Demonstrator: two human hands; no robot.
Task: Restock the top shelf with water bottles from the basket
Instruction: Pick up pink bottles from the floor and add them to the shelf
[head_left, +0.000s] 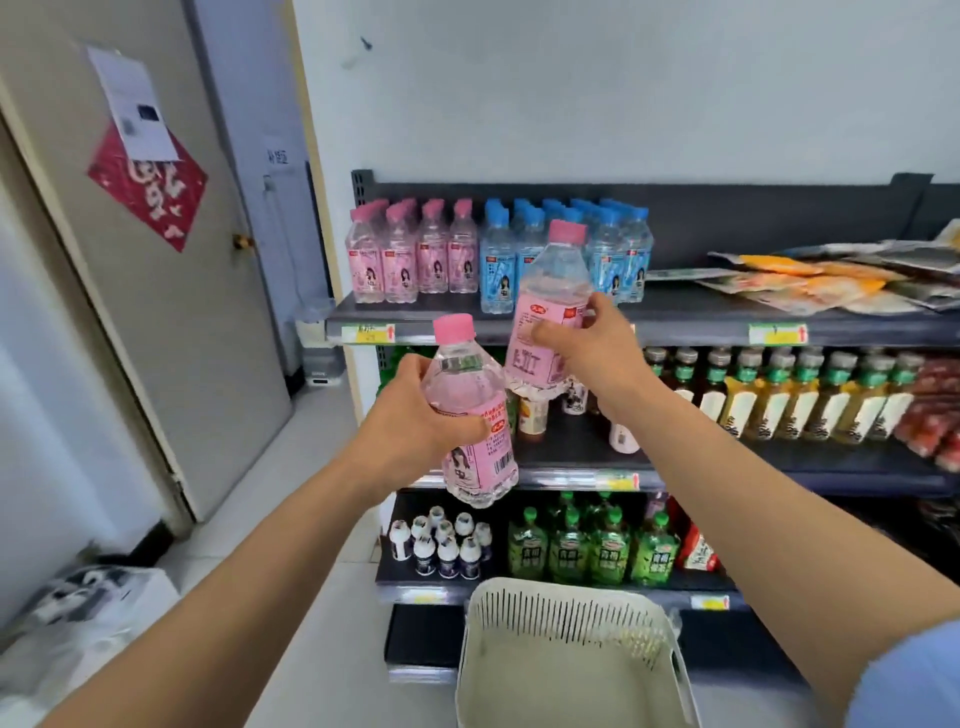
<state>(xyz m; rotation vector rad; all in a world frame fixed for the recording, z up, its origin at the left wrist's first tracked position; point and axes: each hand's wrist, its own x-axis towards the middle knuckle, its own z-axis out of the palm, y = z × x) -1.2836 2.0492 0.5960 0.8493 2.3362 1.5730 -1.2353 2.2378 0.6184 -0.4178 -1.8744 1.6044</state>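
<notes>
Your left hand grips 1 pink-capped water bottle around its middle, upright, below the top shelf. Your right hand grips a 2nd pink-capped bottle, held higher, in front of the shelf's edge and the blue-capped bottles. A row of pink bottles stands at the shelf's left end. The white basket sits low, before the bottom shelf.
</notes>
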